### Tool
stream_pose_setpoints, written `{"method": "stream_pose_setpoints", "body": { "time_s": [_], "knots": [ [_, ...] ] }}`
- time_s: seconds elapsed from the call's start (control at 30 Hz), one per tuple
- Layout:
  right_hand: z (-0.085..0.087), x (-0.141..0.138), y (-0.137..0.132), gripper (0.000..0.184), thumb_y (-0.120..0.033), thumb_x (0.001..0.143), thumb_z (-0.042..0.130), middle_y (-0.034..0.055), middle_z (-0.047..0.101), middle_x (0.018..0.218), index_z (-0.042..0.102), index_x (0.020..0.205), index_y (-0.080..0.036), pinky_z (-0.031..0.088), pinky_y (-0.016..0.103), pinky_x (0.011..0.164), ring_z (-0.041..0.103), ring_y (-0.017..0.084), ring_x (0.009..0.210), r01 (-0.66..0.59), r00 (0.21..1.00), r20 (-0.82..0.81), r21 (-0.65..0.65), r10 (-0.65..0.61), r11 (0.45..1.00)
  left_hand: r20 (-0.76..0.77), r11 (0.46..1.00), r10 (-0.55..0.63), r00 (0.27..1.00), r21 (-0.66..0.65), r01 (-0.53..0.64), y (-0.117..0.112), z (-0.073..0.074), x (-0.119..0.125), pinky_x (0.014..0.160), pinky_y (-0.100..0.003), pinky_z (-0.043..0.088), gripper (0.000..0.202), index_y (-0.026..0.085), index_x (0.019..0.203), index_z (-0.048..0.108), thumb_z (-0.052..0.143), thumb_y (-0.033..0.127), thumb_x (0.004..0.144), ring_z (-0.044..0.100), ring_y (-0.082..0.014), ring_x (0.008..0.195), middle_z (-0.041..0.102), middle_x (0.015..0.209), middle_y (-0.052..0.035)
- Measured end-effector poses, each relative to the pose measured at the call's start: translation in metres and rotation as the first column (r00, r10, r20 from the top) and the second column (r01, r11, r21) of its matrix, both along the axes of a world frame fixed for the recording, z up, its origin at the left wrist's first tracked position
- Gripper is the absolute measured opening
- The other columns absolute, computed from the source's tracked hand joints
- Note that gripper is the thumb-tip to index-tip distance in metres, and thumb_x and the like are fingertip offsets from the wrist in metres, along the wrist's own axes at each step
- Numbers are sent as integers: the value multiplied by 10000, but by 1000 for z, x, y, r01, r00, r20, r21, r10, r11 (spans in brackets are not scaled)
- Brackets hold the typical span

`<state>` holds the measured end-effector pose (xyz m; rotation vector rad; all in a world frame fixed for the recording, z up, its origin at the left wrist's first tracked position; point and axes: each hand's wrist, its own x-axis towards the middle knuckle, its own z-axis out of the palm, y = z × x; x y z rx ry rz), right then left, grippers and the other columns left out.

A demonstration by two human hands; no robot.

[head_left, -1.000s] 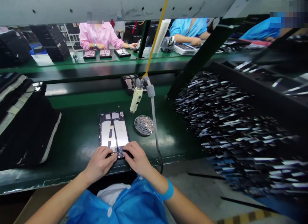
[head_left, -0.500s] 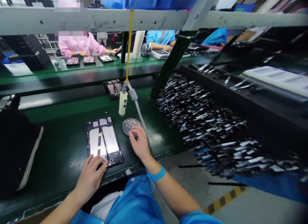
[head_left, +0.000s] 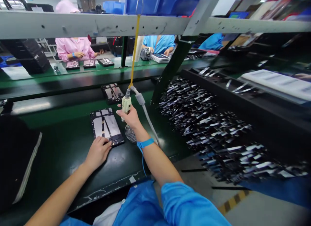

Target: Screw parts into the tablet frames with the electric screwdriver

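Note:
An opened tablet (head_left: 112, 124), its silvery battery and black inner parts facing up, lies on the green bench. My left hand (head_left: 98, 153) grips its near edge, fingers curled over the lower end and the thumb at the near right part. Right of the tablet, a cream electric screwdriver (head_left: 126, 104) hangs upright from a yellow cord. My right hand (head_left: 131, 117) wraps around its body, thumb across the front; the other fingers are mostly hidden behind it. Below that hand sits a round perforated metal dish (head_left: 130, 134), partly covered by my wrist.
A second opened tablet (head_left: 112, 92) lies farther back. On the right stands a black rack (head_left: 243, 106) packed with thin strips, a white tray (head_left: 279, 82) beyond it. A black stack (head_left: 18, 154) occupies the left. A grey cable (head_left: 148, 117) runs beside my right arm. Co-workers sit opposite.
My right hand has risen from the perforated dish and closed around the screwdriver. The tablet and my left hand have moved farther from the bench's near edge.

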<state>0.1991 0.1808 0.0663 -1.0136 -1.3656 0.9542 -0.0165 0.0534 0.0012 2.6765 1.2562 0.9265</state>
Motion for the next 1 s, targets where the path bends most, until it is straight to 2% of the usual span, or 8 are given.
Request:
{"method": "stream_pose_setpoints", "body": {
  "time_s": [0.03, 0.1, 0.2, 0.3, 0.4, 0.53, 0.8, 1.0],
  "knots": [
    [4, -4, 4, 481, -451, 745, 820, 12, 734, 900, 666, 1127, -202, 585, 321, 679, 679, 155, 681, -11, 998, -61, -4, 11, 1000, 14, 1000, 7, 1000, -3, -7, -1, -2, 2, 822, -387, 560, 190, 184, 1089, 738, 578, 149, 992, 612, -229, 934, 676, 1009, -101],
    [10, -5, 5, 392, -422, 756, 813, -7, 712, 865, 683, 1049, -195, 533, 272, 565, 614, 108, 564, -11, 993, -120, 20, 13, 1000, 32, 1000, 15, 999, -13, -15, -7, -6, 4, 883, -410, 558, 190, 182, 1091, 735, 573, 143, 998, 618, -221, 936, 685, 1006, -93],
    [9, 4, -6, 334, -348, 777, 805, 3, 713, 941, 687, 1053, -201, 528, 255, 561, 624, 94, 584, 51, 990, -138, 87, -39, 995, 37, 998, 49, 998, -26, -48, -17, -9, 6, 1093, -587, 445, 178, 198, 1103, 723, 587, 145, 1001, 632, -229, 991, 709, 1023, -69],
    [-1, 14, -17, 342, -311, 809, 783, -4, 701, 933, 666, 1115, -215, 534, 245, 558, 614, 86, 589, 146, 980, -155, 141, -123, 979, 39, 993, 111, 993, -45, -109, -19, -12, 7, 1146, -733, 293, 186, 232, 1125, 717, 607, 155, 997, 617, -290, 1146, 727, 1083, -64],
    [-16, 16, -20, 315, -299, 824, 765, -5, 696, 929, 653, 1108, -220, 527, 233, 523, 602, 81, 566, 207, 971, -157, 153, -183, 966, 65, 992, 114, 991, -65, -110, -15, -14, 8, 1149, -722, 298, 188, 237, 1122, 722, 610, 155, 996, 612, -300, 1195, 729, 1098, -67],
    [-29, 15, -17, 298, -295, 829, 756, -4, 694, 912, 647, 1096, -220, 536, 236, 521, 606, 84, 552, 215, 970, -145, 144, -194, 966, 88, 993, 103, 991, -73, -97, -11, -14, 7, 1172, -694, 294, 169, 235, 1105, 728, 612, 170, 1000, 633, -280, 1178, 731, 1088, -66],
    [-40, 16, -10, 284, -290, 823, 762, 14, 699, 912, 664, 1081, -223, 580, 274, 630, 666, 129, 686, 248, 967, -96, 168, -234, 954, 94, 991, 101, 990, -98, -92, -12, -10, 6, 1183, -696, 283, 196, 244, 1134, 722, 604, 159, 1002, 635, -279, 1198, 728, 1105, -74],
    [-43, 17, -8, 309, -309, 823, 764, 0, 690, 864, 655, 1100, -222, 574, 281, 617, 648, 125, 648, 258, 965, -87, 136, -248, 956, 86, 991, 93, 992, -101, -84, -12, -10, 6, 1185, -690, 285, 204, 237, 1128, 729, 603, 146, 996, 633, -277, 1203, 729, 1111, -77]
  ]
}}
